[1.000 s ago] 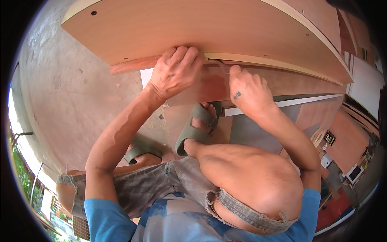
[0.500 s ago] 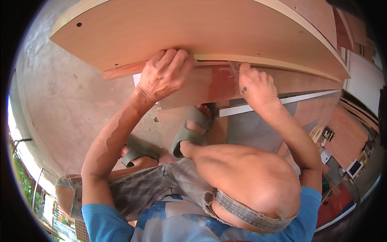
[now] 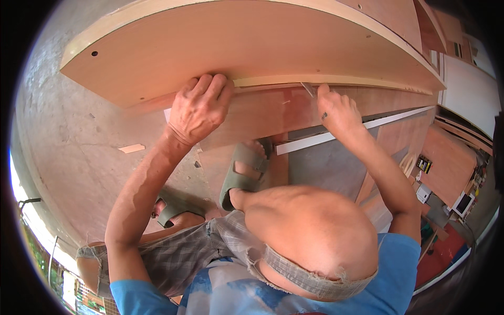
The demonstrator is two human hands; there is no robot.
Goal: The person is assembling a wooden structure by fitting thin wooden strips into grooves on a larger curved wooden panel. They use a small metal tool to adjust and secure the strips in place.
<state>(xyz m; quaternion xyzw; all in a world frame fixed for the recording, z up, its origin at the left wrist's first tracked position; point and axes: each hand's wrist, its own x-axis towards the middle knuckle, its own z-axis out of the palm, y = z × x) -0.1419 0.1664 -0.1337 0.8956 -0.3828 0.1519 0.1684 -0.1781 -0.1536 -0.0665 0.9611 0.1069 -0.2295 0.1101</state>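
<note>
The left hand [image 3: 202,107] lies against the near edge of the plywood panel [image 3: 247,47], closer to the panel's near left corner than to its right end, with its knuckles up and its fingers bent together; the fingertips are hidden at the wood, so whether they clamp the edge or only press on it cannot be told. The right hand [image 3: 340,110] is farther right along the same edge, well apart from the left, its fingers folded tight around a thin metal blade [image 3: 308,89]. The handle end is hidden in the fist, and the blade slants out from the thumb side, up and to the left, its tip at the pale near edge of the panel; whether it touches the wood is too fine to tell. The panel spreads beyond both hands, with a dark round hole [image 3: 94,53] near its left corner. Just below its near edge runs a reddish-brown board [image 3: 252,107], with a darker red patch [image 3: 299,107] below the blade and left of the right hand. Nearer the person, a long white strip [image 3: 315,140] slants up to the right. A pale wood scrap [image 3: 131,148] lies on the concrete floor [image 3: 79,115], left of the left forearm, and green strapped sandals [image 3: 241,182] are on the person's feet.
</note>
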